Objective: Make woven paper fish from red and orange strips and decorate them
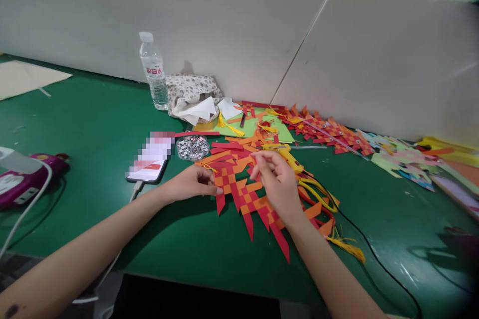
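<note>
A woven paper piece of red and orange strips (247,203), its pointed ends hanging out at the front, lies under my hands on the green table. My left hand (200,182) is closed on its left end, thumb on top of the weave. Over its upper right part, my right hand (276,179) has thumb and fingertips pinched together; whatever is between them is too small to make out. Just behind my right hand rests a yellow glue gun (294,160) with a black cord. A yellow tassel (348,248) sticks out to the right.
Left of the weave are a clear container of googly eyes (192,147) and a phone (149,159) on a cable. Behind stand a water bottle (153,72) and a tissue pouch (194,94). Finished-looking woven pieces (325,132) lie along the partition. A purple power strip (33,179) sits far left.
</note>
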Action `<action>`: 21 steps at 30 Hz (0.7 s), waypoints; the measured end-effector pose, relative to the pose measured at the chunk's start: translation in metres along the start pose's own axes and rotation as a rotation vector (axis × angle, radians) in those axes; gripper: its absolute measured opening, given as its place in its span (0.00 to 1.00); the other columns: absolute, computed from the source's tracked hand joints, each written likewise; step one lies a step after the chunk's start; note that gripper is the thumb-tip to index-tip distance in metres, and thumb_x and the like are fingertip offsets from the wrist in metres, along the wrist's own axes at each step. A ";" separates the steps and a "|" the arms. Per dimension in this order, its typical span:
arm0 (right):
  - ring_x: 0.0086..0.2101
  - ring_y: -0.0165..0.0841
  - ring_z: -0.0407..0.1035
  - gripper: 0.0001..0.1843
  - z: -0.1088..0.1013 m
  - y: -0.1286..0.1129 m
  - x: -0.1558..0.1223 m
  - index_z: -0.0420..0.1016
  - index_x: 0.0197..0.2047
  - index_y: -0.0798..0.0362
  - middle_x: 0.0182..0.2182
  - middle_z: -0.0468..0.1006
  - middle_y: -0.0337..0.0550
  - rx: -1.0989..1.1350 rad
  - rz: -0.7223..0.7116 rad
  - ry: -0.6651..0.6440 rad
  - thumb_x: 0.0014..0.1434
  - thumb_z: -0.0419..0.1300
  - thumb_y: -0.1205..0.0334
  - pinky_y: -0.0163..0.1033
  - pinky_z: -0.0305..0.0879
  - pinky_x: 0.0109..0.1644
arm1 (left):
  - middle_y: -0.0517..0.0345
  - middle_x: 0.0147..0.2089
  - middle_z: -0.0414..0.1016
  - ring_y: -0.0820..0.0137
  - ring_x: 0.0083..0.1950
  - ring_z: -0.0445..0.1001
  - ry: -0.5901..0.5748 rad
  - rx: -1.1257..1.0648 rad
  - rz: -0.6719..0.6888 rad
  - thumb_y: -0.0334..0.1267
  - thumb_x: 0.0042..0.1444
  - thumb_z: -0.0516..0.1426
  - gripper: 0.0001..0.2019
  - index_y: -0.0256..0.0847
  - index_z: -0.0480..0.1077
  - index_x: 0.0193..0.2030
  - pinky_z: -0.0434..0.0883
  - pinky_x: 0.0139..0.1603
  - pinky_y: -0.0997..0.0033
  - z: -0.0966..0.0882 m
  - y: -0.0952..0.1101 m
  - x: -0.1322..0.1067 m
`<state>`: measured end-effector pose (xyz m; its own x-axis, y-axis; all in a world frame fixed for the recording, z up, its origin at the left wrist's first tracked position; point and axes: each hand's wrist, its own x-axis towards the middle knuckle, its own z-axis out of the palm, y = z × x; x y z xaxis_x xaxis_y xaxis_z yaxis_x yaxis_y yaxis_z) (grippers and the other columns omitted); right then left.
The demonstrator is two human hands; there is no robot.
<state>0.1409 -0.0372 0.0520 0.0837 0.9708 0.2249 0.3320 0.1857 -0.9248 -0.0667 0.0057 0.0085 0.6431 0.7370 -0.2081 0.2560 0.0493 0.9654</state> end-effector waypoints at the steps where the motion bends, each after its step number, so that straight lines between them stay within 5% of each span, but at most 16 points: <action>1: 0.20 0.26 0.63 0.11 0.002 -0.001 0.000 0.70 0.42 0.50 0.21 0.71 0.34 0.106 -0.006 0.020 0.61 0.54 0.53 0.34 0.60 0.27 | 0.66 0.20 0.64 0.78 0.23 0.60 -0.002 -0.002 0.002 0.44 0.45 0.63 0.13 0.36 0.69 0.23 0.56 0.25 0.76 0.000 0.000 0.000; 5: 0.16 0.23 0.58 0.06 0.007 -0.012 -0.006 0.69 0.39 0.49 0.13 0.64 0.28 0.529 0.050 -0.069 0.61 0.55 0.57 0.35 0.66 0.34 | 0.66 0.20 0.63 0.78 0.22 0.58 0.001 -0.001 0.010 0.44 0.45 0.63 0.14 0.36 0.68 0.22 0.54 0.24 0.76 0.001 0.001 -0.001; 10: 0.12 0.22 0.36 0.06 0.010 -0.013 -0.014 0.66 0.39 0.48 0.10 0.45 0.21 0.680 0.311 -0.504 0.60 0.55 0.56 0.28 0.48 0.16 | 0.66 0.19 0.63 0.79 0.22 0.58 0.023 0.013 -0.004 0.45 0.45 0.64 0.14 0.36 0.68 0.22 0.55 0.24 0.76 0.001 0.003 -0.001; 13: 0.14 0.22 0.38 0.09 0.010 -0.002 -0.012 0.65 0.39 0.48 0.13 0.47 0.23 0.421 0.363 -0.515 0.60 0.55 0.53 0.28 0.39 0.16 | 0.66 0.19 0.63 0.79 0.21 0.57 0.012 0.029 -0.004 0.44 0.45 0.63 0.14 0.36 0.69 0.22 0.54 0.23 0.77 0.001 0.004 -0.001; 17: 0.16 0.24 0.45 0.12 0.002 0.007 -0.009 0.66 0.41 0.49 0.16 0.51 0.27 -0.109 0.236 -0.338 0.62 0.49 0.51 0.31 0.41 0.20 | 0.66 0.20 0.64 0.79 0.22 0.60 0.012 0.010 0.000 0.43 0.46 0.63 0.12 0.36 0.69 0.22 0.57 0.23 0.78 0.001 0.005 -0.001; 21: 0.19 0.28 0.56 0.17 -0.014 -0.006 -0.016 0.71 0.39 0.50 0.16 0.61 0.33 -0.788 0.128 -0.316 0.56 0.54 0.45 0.34 0.43 0.23 | 0.63 0.24 0.69 0.77 0.25 0.65 0.018 -0.047 0.004 0.42 0.47 0.62 0.10 0.36 0.71 0.26 0.63 0.24 0.77 0.001 0.006 -0.001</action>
<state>0.1505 -0.0561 0.0584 -0.0618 0.9955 -0.0712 0.9037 0.0255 -0.4275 -0.0655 0.0046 0.0142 0.6308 0.7493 -0.2017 0.2189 0.0776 0.9727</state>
